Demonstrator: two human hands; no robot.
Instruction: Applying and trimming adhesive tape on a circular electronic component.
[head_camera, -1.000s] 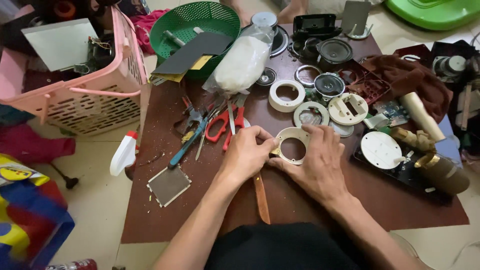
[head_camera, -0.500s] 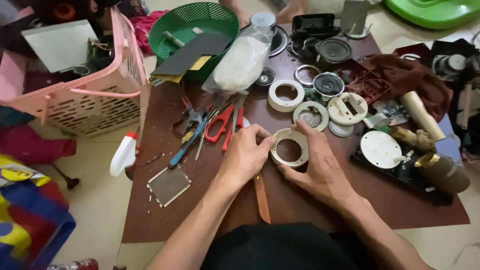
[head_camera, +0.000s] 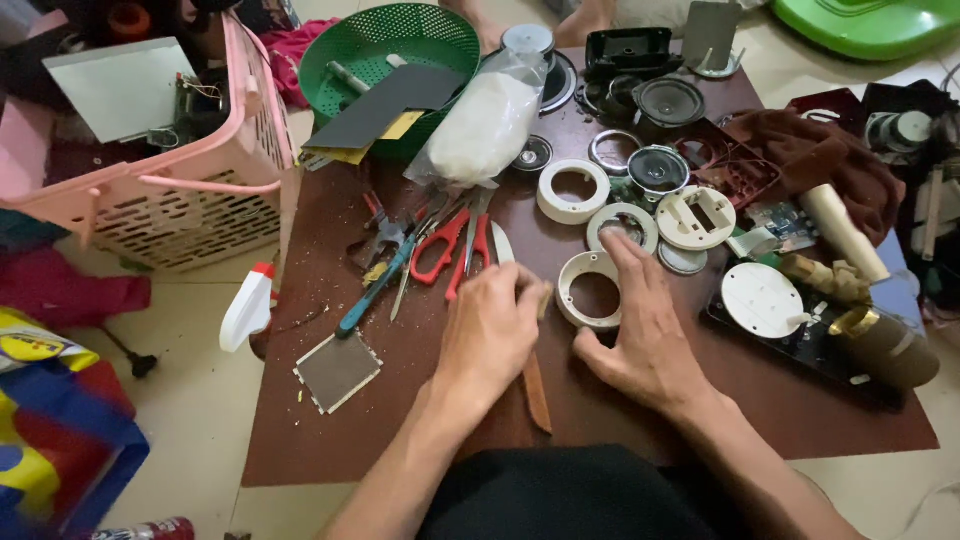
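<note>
Hands first, since they're nearest me: my left hand (head_camera: 493, 325) lies knuckles-up over a knife (head_camera: 528, 372), fingers curled; can't tell if it's really gripping. My right hand (head_camera: 640, 335) is spread wide, thumb and fingers touching the white plastic ring (head_camera: 590, 290) just right of the left hand. Red scissors (head_camera: 455, 245) lie beyond. Everything sits on a brown mat (head_camera: 400, 440) over pale tile. Farther off there's a clear bag of white stuff (head_camera: 485, 125), a green colander (head_camera: 390, 45), and a pink basket (head_camera: 190, 190) far left.
</note>
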